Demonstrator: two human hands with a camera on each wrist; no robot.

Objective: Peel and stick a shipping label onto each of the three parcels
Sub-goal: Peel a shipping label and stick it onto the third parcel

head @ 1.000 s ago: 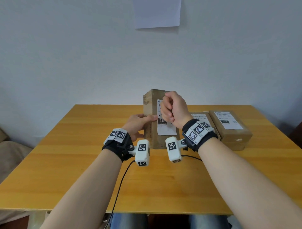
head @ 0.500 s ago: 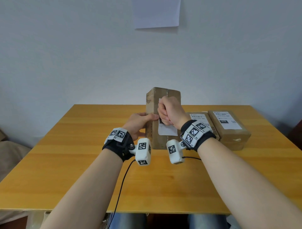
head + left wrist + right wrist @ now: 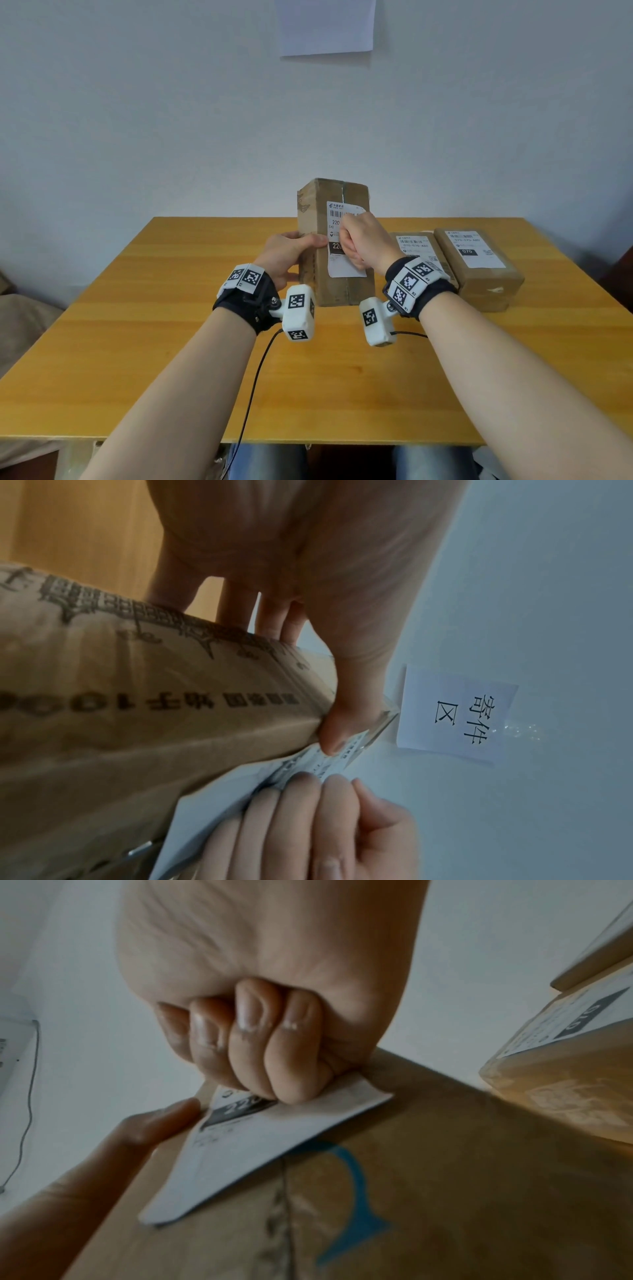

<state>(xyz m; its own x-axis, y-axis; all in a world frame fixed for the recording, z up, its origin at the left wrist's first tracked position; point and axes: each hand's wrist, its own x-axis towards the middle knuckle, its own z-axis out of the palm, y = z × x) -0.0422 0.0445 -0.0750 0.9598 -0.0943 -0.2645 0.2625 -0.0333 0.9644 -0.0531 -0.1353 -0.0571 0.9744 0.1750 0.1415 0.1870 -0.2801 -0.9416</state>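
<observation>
A tall brown parcel (image 3: 342,291) stands upright at the middle of the wooden table (image 3: 171,359). A white shipping label (image 3: 346,270) lies on its front face. My left hand (image 3: 291,250) grips the parcel's left edge, thumb (image 3: 334,729) on the front and fingers behind. My right hand (image 3: 366,243) is curled into a fist and presses its side against the label (image 3: 257,1150); it holds nothing. Two flat parcels (image 3: 416,246) (image 3: 479,274) lie to the right, each with a white label on top.
A white paper sheet (image 3: 325,27) with printed characters hangs on the wall behind the table. A black cable (image 3: 253,394) runs from the left wrist camera over the table's near edge. Bare wood lies left of and in front of the upright parcel.
My right fist has slid down the label, so the label's top strip now shows above it. The left hand keeps its grip on the parcel's edge.
</observation>
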